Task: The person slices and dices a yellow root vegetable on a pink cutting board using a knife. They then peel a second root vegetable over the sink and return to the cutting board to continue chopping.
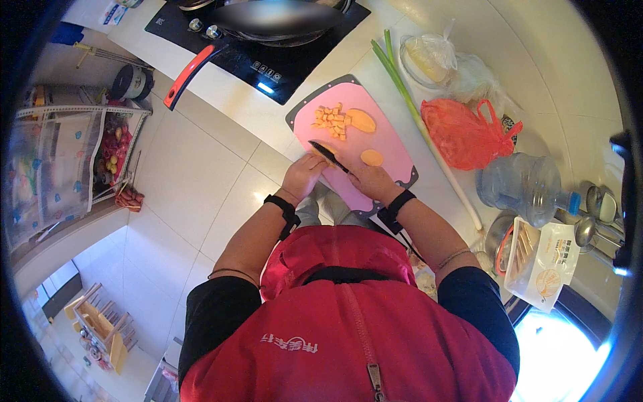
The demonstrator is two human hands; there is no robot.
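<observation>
A pink cutting board (346, 194) with a grey rim lies on the counter in front of me. My right hand (372, 181) grips a black-bladed knife (327, 154), its blade angled to the far left. Fingers bent, my left hand (303, 175) presses an orange vegetable slice, probably sweet potato, onto the board's left edge beside the blade; the fingers partly hide it. Small orange cubes (329, 119) are heaped toward the far end. Next to them lie overlapping oval slices (362, 121), and a single round slice (372, 158) sits near my right hand.
Beyond the board is a black cooktop (268, 84) with a pan whose red handle (191, 75) overhangs the counter edge. To the right are a long green onion (429, 137), a red plastic bag (462, 134) and a large blue water bottle (519, 184). Shelving (114, 151) stands left.
</observation>
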